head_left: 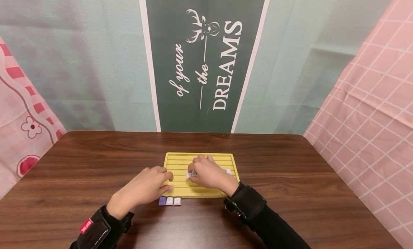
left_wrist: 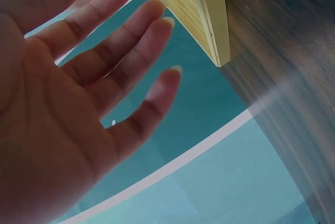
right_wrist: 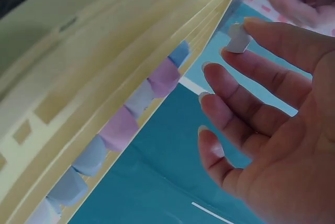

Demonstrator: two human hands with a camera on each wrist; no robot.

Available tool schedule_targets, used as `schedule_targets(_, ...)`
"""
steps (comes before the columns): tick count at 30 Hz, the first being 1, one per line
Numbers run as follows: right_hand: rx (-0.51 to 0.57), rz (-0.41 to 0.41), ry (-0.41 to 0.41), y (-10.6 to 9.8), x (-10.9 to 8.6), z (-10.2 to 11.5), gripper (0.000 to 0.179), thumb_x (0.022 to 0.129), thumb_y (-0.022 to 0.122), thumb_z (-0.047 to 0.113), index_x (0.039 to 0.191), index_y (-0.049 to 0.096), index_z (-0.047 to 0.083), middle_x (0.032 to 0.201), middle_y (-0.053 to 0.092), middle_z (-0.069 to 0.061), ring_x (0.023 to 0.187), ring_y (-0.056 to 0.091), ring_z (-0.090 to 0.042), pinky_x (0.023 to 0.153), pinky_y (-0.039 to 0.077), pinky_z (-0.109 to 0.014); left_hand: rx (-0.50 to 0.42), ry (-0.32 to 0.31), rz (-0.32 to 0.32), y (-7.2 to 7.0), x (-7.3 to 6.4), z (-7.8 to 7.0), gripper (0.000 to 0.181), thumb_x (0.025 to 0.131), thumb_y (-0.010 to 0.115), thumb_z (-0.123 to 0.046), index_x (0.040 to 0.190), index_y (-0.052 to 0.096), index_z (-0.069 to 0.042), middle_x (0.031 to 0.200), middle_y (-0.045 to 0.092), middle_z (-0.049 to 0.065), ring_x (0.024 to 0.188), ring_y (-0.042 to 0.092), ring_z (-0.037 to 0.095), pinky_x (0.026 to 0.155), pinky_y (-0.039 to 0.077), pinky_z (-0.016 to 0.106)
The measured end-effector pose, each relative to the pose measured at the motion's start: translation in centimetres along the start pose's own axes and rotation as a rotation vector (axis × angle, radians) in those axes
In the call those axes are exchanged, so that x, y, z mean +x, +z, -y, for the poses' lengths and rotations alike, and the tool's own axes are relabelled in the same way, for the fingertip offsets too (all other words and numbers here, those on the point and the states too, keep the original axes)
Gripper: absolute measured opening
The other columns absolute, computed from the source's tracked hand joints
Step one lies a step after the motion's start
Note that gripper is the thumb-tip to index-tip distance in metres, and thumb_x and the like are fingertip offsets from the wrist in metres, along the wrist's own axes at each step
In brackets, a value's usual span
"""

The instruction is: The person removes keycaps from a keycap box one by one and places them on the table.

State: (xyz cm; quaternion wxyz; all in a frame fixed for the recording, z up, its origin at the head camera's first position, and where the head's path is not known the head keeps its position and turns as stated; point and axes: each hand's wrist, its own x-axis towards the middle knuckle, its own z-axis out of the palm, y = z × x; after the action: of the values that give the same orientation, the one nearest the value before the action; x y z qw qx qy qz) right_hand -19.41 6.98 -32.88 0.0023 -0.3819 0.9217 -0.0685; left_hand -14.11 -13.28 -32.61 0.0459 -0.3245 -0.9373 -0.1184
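Observation:
My right hand [head_left: 208, 173] is over the ridged yellow tray [head_left: 200, 192]. It pinches a small white keycap [right_wrist: 239, 39] between thumb and index finger, while the other fingers are spread. In the right wrist view, a row of pink, white and bluish keycaps [right_wrist: 119, 129] sits along one of the tray's grooves. The hand partly hides this row in the head view. At the tray's left edge, my left hand [head_left: 143, 186] hovers with relaxed fingers and an empty palm. A purple keycap [head_left: 162, 201] and two white keycaps [head_left: 173, 201] lie in front of the tray.
All this is on a dark brown wooden table [head_left: 290, 206]. Behind it hangs a grey-green curtain [head_left: 200, 123] with white lettering. Pink patterned cloths hang on the left [head_left: 29, 127] and right [head_left: 364, 134].

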Motion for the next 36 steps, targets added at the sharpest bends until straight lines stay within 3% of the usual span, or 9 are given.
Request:
schedule_targets(11,-0.009,0.018,-0.049,-0.1,-1.4,1.2,0.013,0.084,0.066,0.029,0.09,0.068,0.017,0.088,0.058,0.005,0.085,0.047,-0.01,0.073,0.031,-0.028,-0.008,-0.111,0.039,-0.2,0.0,0.7,0.017,0.081,0.069,-0.02,0.089,0.064,-0.006,0.077,0.056,0.0,0.067,0.05,0.012,0.056,0.04,0.03)
schedule_targets(22,-0.061,0.018,-0.106,0.3,-2.1,1.9,0.012,0.085,0.065,0.029,0.087,0.068,0.018,0.084,0.057,0.006,0.084,0.047,-0.01,0.071,0.033,-0.027,0.005,-0.122,0.018,0.1,-0.1,1.6,0.014,0.081,0.069,-0.02,0.085,0.062,-0.009,0.071,0.05,-0.006,0.062,0.046,0.008,0.053,0.038,0.027)
schedule_targets(30,-0.078,0.031,-0.146,0.7,-2.6,2.2,0.013,0.083,0.067,0.03,0.088,0.068,0.018,0.081,0.052,0.009,0.081,0.045,-0.008,0.069,0.031,-0.025,-0.033,-0.222,0.079,-0.1,-0.1,2.1,0.017,0.082,0.068,-0.02,0.093,0.064,-0.007,0.077,0.055,-0.003,0.068,0.051,0.011,0.059,0.042,0.031)
schedule_targets(36,-0.091,0.02,-0.177,0.9,-2.8,2.5,0.014,0.081,0.068,0.03,0.087,0.068,0.018,0.081,0.05,0.009,0.079,0.043,-0.008,0.074,0.035,-0.028,-0.028,-0.234,0.09,0.0,-0.3,2.7,0.016,0.082,0.068,-0.02,0.092,0.065,-0.008,0.08,0.058,-0.002,0.074,0.056,0.014,0.064,0.045,0.034)
